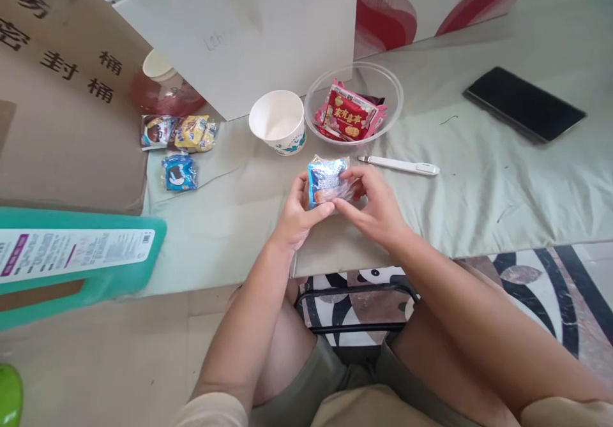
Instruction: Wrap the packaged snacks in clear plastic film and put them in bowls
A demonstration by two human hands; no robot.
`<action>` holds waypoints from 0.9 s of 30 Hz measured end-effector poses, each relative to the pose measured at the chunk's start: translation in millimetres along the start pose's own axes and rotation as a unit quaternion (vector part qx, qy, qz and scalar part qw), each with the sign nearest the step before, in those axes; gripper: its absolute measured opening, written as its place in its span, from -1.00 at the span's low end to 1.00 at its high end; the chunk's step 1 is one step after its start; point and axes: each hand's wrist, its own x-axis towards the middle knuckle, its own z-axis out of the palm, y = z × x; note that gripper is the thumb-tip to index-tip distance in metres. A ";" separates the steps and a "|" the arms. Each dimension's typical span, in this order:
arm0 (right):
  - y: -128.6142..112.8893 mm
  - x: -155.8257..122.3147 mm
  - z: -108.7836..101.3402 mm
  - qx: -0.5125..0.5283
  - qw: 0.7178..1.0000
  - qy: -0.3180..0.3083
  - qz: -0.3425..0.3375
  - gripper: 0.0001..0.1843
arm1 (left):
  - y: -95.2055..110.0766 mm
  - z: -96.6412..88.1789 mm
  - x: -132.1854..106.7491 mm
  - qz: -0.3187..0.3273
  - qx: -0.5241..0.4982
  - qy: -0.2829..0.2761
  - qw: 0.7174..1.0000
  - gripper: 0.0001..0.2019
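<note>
A small blue and silver snack packet (325, 180) is held in both hands above the pale green cloth (479, 191). My left hand (297, 213) grips its left side, thumb pressed on the lower front. My right hand (376, 207) pinches its right side with thumb and fingers closed. Just behind the hands stand a white paper cup (278, 122) and a clear plastic bowl (387, 92) holding red snack packets (348, 115). A white pen-like tool (400, 165) lies to the right of the packet.
Three more snack packets (177, 140) lie at the left on the cloth. A black phone (524, 103) rests at the far right. White and brown cardboard boxes (249, 25) stand behind. A green plastic stool (71, 261) is at the left, my knees below.
</note>
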 end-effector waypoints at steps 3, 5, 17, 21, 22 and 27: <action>5.7 3.1 -13.1 -0.080 0.996 0.042 -0.004 -0.81 | -2.1 -2.9 9.4 0.031 0.063 0.026 0.997 -0.41; 11.9 7.3 -24.3 -0.190 0.977 0.099 0.022 -0.84 | -0.9 -6.7 14.2 0.061 0.093 0.053 0.992 -0.43; 36.8 -3.2 -53.6 -0.406 0.907 0.092 0.068 -0.78 | -1.2 -33.8 11.1 0.219 0.252 0.226 0.915 -0.46; 24.6 -8.2 -43.2 -0.311 0.948 0.060 0.043 -0.81 | -2.2 -35.0 9.1 0.220 0.322 0.220 0.894 -0.58; 20.3 -9.3 -40.4 -0.279 0.958 0.053 0.046 -0.82 | -2.6 -34.4 8.6 0.222 0.340 0.212 0.889 -0.52; 0.7 -14.0 -28.7 -0.124 0.991 -0.013 0.053 -0.81 | -2.4 -26.3 9.1 0.245 0.420 0.148 0.861 -0.37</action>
